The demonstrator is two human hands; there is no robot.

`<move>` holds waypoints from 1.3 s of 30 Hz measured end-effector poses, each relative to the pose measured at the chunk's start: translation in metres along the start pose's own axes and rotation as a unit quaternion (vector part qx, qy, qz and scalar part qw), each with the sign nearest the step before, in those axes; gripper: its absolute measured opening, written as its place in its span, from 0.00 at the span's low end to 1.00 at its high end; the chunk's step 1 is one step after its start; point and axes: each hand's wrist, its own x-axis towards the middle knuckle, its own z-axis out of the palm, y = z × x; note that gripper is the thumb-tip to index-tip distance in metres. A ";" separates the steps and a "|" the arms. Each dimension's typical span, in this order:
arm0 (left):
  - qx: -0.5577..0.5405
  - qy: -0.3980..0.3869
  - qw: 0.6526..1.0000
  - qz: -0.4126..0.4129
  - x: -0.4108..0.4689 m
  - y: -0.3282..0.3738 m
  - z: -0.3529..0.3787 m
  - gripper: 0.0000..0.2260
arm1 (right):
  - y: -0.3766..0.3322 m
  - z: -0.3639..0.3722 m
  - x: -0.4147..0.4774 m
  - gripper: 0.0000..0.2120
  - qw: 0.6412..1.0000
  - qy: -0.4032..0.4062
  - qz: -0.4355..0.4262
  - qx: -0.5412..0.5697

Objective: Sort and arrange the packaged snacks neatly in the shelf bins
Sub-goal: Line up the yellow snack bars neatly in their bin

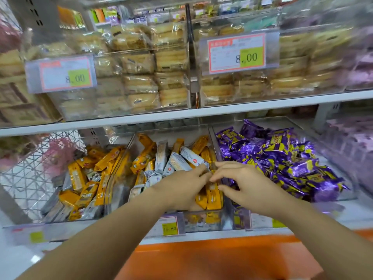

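Snack packs [193, 159], yellow and white, lie jumbled together

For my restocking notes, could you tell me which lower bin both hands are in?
The middle bin, between the purple-pack bin and the leftmost bin; left hand and right hand meet over it.

White shelf board [262, 104], grey perforated upright [34, 15], white wire mesh side [26, 178], orange base panel [222, 259]

One wide-angle view, worn on the head, looks forward and slightly down from close in. The clear bins [177, 131] fill the frame's middle, the upper shelf [262, 104] its top; both forearms [101, 239] enter from the bottom edge.
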 end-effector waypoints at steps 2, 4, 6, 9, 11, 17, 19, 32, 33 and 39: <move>0.025 0.008 1.000 0.006 0.001 0.002 0.000 0.41 | 0.000 -0.002 0.000 0.12 1.000 0.004 -0.002 0.009; 0.043 0.014 0.999 0.014 0.002 0.003 0.002 0.42 | 0.000 -0.003 0.000 0.12 1.000 0.008 -0.004 0.016; 0.060 0.017 0.998 0.032 0.003 0.004 0.001 0.41 | 0.000 -0.003 0.000 0.12 1.000 0.011 -0.004 0.018; 0.080 0.031 0.995 0.053 0.003 0.001 -0.001 0.34 | 0.001 -0.002 -0.001 0.12 1.000 0.010 0.001 0.018; 0.060 0.063 0.995 0.051 0.002 -0.003 0.000 0.29 | 0.002 -0.003 -0.002 0.12 1.000 0.010 0.004 0.021; -0.092 0.214 0.972 0.032 0.005 -0.012 0.007 0.18 | 0.002 -0.006 -0.006 0.12 1.000 0.022 0.018 0.011; -0.123 0.223 0.967 -0.007 0.007 -0.012 0.005 0.19 | 0.002 -0.006 -0.007 0.12 1.000 0.026 0.016 0.004; -0.420 0.392 0.790 -0.214 -0.075 -0.018 0.002 0.11 | -0.022 0.004 0.016 0.11 0.999 0.012 -0.004 -0.036; -0.439 0.395 0.776 -0.220 -0.085 -0.018 0.004 0.11 | -0.023 0.005 0.018 0.12 0.999 0.002 -0.004 -0.042; -0.445 0.412 0.763 -0.225 -0.136 -0.025 0.021 0.15 | -0.029 0.009 0.029 0.11 0.985 -0.085 0.001 -0.151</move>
